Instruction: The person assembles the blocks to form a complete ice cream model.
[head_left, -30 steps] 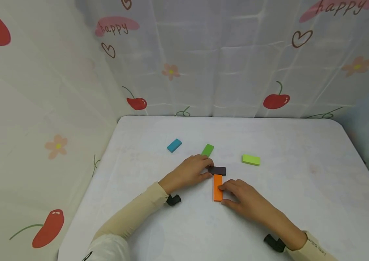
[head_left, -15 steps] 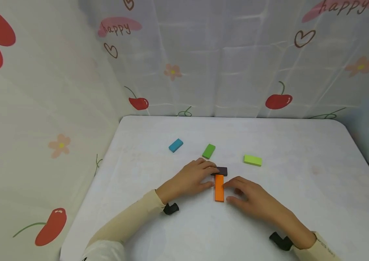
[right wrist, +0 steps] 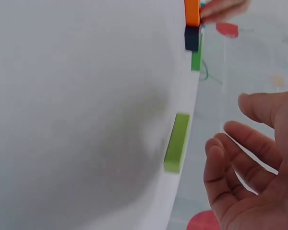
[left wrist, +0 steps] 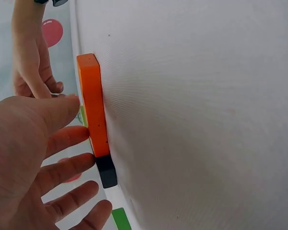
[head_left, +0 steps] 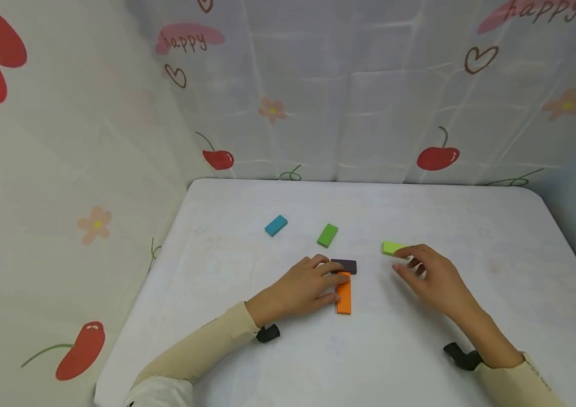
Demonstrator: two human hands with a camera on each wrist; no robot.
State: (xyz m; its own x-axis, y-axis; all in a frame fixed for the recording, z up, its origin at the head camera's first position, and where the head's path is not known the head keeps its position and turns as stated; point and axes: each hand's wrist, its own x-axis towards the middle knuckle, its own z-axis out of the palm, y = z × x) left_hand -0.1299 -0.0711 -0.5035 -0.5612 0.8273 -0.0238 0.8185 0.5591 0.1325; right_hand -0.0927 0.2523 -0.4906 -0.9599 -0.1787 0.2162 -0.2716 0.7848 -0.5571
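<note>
An orange block (head_left: 343, 299) lies lengthwise on the white table, its far end against a black block (head_left: 350, 266) laid crosswise. My left hand (head_left: 304, 286) is over these two, fingers spread and fingertips at their upper faces. In the left wrist view, the thumb and fingers stand beside the orange block (left wrist: 93, 105), none curled around it. My right hand (head_left: 432, 277) hovers near a lime-green block (head_left: 391, 247), covering its right end in the head view. The right wrist view shows a gap between the loosely bent fingers and the lime-green block (right wrist: 177, 143).
Behind the black block lies a green block (head_left: 327, 235). Further left is a blue block (head_left: 276, 225). The white table (head_left: 496, 237) ends at a printed curtain (head_left: 338, 113) at the back and left. Each wrist carries a black camera mount.
My right hand has left the orange block and moved right and away to the lime-green one. My left hand has slid nearer, from the black block's left end onto both blocks.
</note>
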